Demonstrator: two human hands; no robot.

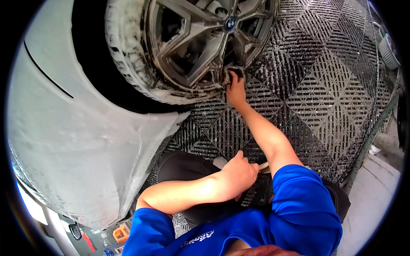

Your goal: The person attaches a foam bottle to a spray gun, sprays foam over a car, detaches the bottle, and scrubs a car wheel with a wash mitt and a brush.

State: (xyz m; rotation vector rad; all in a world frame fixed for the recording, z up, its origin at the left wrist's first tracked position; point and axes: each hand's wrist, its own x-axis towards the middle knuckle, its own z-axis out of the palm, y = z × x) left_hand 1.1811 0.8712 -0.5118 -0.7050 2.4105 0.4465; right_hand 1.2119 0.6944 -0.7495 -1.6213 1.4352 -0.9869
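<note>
My right hand (pixel 236 88) reaches forward and presses a dark, fuzzy wash pad (pixel 234 74) against the lower edge of the wheel rim (pixel 205 55). White foam coats the tire (pixel 128 59) around the grey spoked rim. Close to my body, my left hand (pixel 239 176) is closed around a pale stick-like handle (pixel 264 167); the rest of that object is mostly hidden by the hand and forearm.
On the left is the wet, light-coloured car body (pixel 85 149). Slatted floor tiles (pixel 333 102) lie under the wheel. A hose (pixel 369 141) runs along the right, near a white ribbed container (pixel 388 52). An orange object (pixel 121 234) sits at the lower left.
</note>
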